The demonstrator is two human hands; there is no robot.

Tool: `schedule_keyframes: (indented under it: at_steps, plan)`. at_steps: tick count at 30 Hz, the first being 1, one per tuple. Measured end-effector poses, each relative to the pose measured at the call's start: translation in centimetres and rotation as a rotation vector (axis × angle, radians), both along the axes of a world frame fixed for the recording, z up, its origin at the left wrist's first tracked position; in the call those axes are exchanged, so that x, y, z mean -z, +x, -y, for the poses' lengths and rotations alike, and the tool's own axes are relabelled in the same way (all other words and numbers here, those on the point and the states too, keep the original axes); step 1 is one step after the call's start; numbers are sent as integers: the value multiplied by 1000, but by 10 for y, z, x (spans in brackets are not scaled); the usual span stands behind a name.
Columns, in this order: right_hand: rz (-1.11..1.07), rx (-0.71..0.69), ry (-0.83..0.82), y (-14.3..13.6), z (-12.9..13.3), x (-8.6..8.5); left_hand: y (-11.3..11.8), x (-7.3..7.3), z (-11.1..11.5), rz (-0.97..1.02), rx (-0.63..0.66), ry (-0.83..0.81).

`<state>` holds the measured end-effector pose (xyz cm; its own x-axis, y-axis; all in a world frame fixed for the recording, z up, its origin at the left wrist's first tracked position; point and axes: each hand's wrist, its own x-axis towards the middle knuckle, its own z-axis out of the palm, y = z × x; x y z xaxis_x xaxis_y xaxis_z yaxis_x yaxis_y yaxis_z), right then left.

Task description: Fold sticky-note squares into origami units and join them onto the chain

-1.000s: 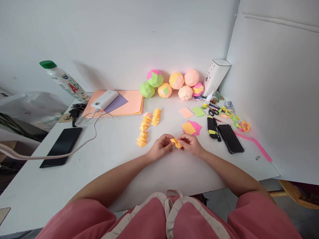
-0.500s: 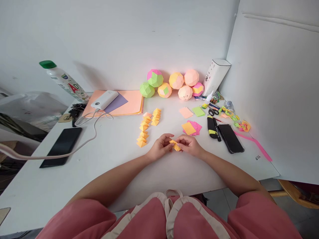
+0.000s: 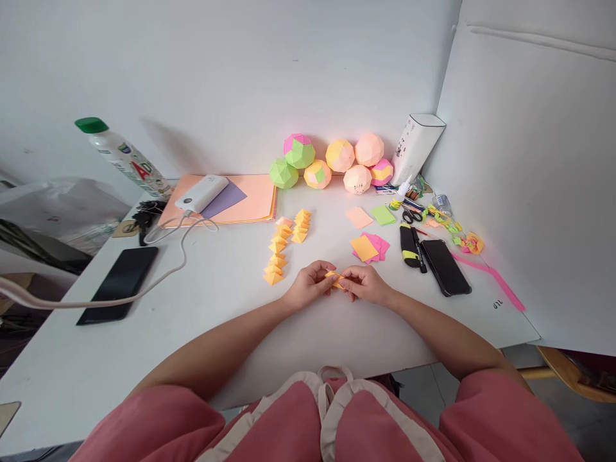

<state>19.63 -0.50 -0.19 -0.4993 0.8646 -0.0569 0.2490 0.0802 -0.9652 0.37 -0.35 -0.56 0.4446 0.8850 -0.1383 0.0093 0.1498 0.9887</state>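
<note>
Between my two hands is an orange folded paper piece (image 3: pixel 335 280), partly hidden by the fingers. My left hand (image 3: pixel 310 284) pinches its left side with thumb and fingers. On the other side, my right hand (image 3: pixel 366 284) grips it with the thumb in front. To the left of the hands stand rows of orange folded paper units (image 3: pixel 278 260), with a shorter row (image 3: pixel 301 226) beside them. Just beyond my right hand lies an orange paper square (image 3: pixel 364 248) on top of pink squares (image 3: pixel 384 246).
Several faceted paper balls (image 3: pixel 340 156) stack against the wall. At right are scissors (image 3: pixel 412 216), a box cutter (image 3: pixel 409 246), a phone (image 3: pixel 446 267) and paper scraps (image 3: pixel 474 242). Leftward lie a black tablet-like device (image 3: pixel 118 284), a power bank (image 3: pixel 202 192) with cable, and a spray bottle (image 3: pixel 129 158).
The orange piece has been turned and now looks flatter between the fingers. My right hand's fingers have shifted their hold, with fingertips showing below. Everything else stays put.
</note>
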Motion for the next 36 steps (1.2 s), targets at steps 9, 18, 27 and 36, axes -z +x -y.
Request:
schedule_keyframes:
  at_steps: [9,18,27,36]
  plan:
    - [-36,11,116,-1,2,0,-1,-1,0,-34,20,10]
    - [-101,-15,160,-2,2,-5,-4,-4,-1,21,52,-6]
    - [144,-78,866,1,-4,3,-5,-5,-5,94,41,-100]
    - [263,3,1337,-5,-2,-4,-4,-3,-3,42,78,-78]
